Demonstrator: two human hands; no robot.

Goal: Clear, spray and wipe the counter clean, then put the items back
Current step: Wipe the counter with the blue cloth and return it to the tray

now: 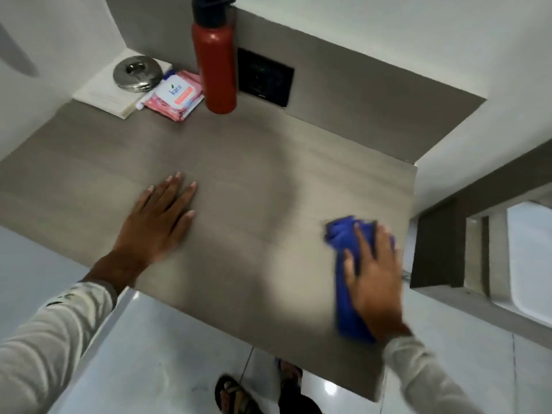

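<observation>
While the person is leaning over the counter [239,180], the left hand [155,222] is lying flat on the grey surface, palm down, fingers stretched out and slightly spread, gripping nothing. It is simply pressing on the bare top, with the pale sleeve [50,333] reaching back from the wrist toward the near edge.

The right hand [373,276] is also spread open, palm down, and it is pressing a blue cloth [343,234] against the counter near the right-hand edge. The fingers are lying across the cloth rather than curling round it; the cloth is bunching out past the fingertips and trailing back under the palm toward the wrist. That hand and the cloth are looking blurred, so I cannot tell more about the folds.

Beyond the left hand, at the far corner of the counter, a few things are sitting together: a red bottle [213,64] with a dark cap is standing upright against the back panel, a pink packet of wipes [176,95] is lying just to the left of it, and a round steel tin [136,73] is resting on a white book or pad [101,95] beside the packet. A black wall socket [264,77] is showing just right of the bottle. The stretch of counter between the two hands is lying bare.

Below the near edge, a sandalled foot [233,395] is standing on the shiny floor.
</observation>
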